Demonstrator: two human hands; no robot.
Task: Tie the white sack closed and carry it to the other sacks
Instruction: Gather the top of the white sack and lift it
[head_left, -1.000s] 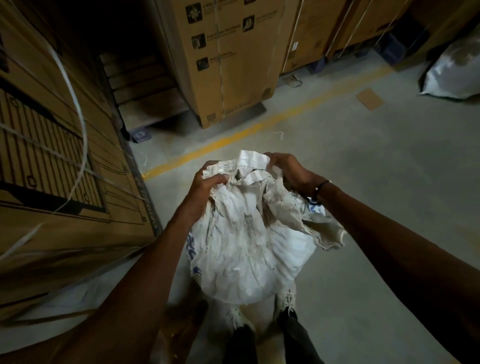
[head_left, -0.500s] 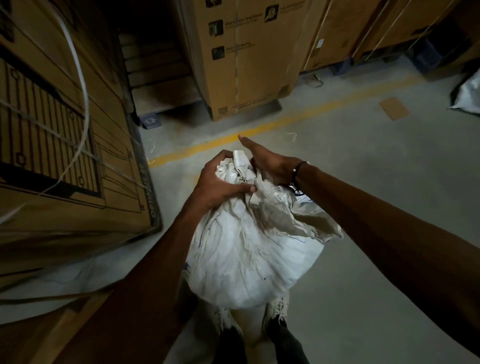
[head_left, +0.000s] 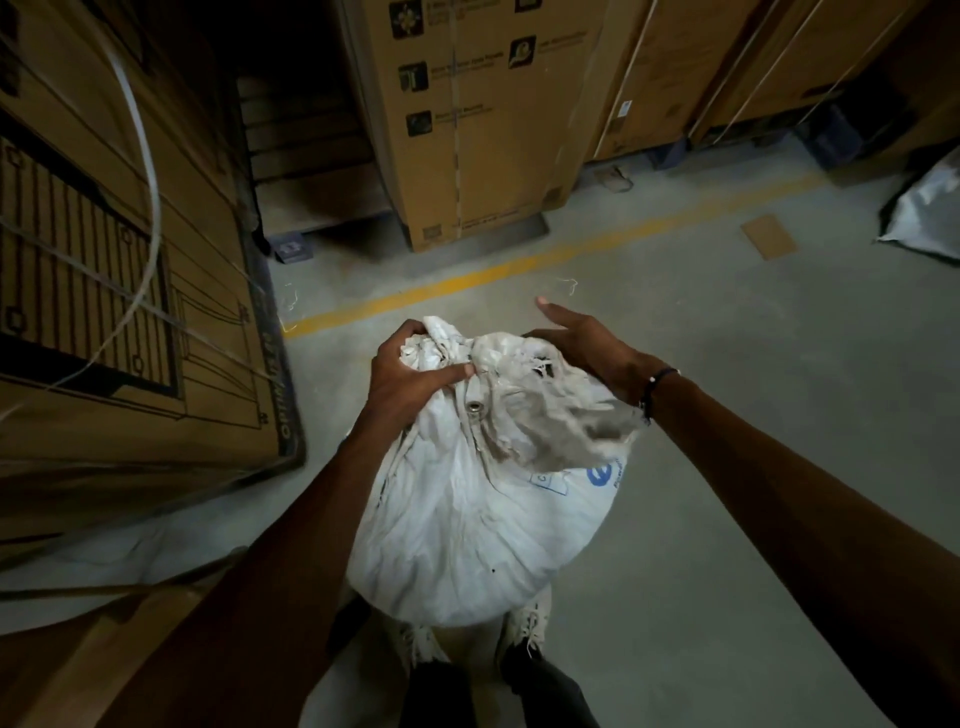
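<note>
Your left fingers are curled tight around the bunched neck of the white sack, thumb pressed across the gathered cloth. Your right fingers are spread and extended, gripping nothing; the right hand rests its palm on the crumpled flap beside the neck. A metal eyelet shows just below the left hand. The sack stands upright on the concrete floor in front of your shoes, near the cardboard boxes.

Left carton edge – partial print "OPTIM…"; white sack logo, other labels illegible.
</note>
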